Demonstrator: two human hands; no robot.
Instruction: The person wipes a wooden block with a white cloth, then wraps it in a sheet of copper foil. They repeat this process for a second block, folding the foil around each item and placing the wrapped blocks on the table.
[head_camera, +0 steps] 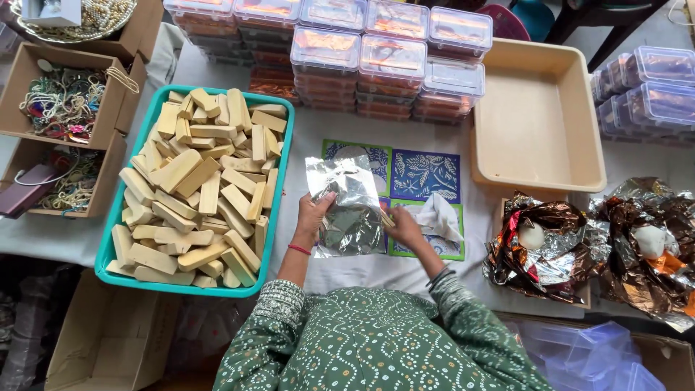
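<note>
so, the left hand [313, 217] has its fingers curled round the left edge of a crinkly silver foil sheet [347, 210], thumb on top, pinching it. the right hand [405, 228] is closed on the sheet's right edge, and there's a small tan block [388, 219] poking out between its fingers, though i can't tell exactly how it's gripped. the foil sits out flat in front of the person, over a patterned mat [423, 175] of blue and green squares on the grey table [449, 271]. a white crumpled cloth [440, 217] lies on the mat just beside the right hand.

left of the hands there's a teal tray [279, 210] heaped with tan wooden-looking blocks [195, 188], its rim near the left hand. further left are cardboard boxes [108, 116] full of beads and bangles. along the far side are stacks of clear lidded plastic boxes [391, 65] with coppery stuff inside, and a beige tub [539, 174] to the right of them. at the right edge, piles of coppery and silver foil [550, 246] lie heaped near the tub. the person's sleeves are green with white dots, and there's a red band on the left wrist.
</note>
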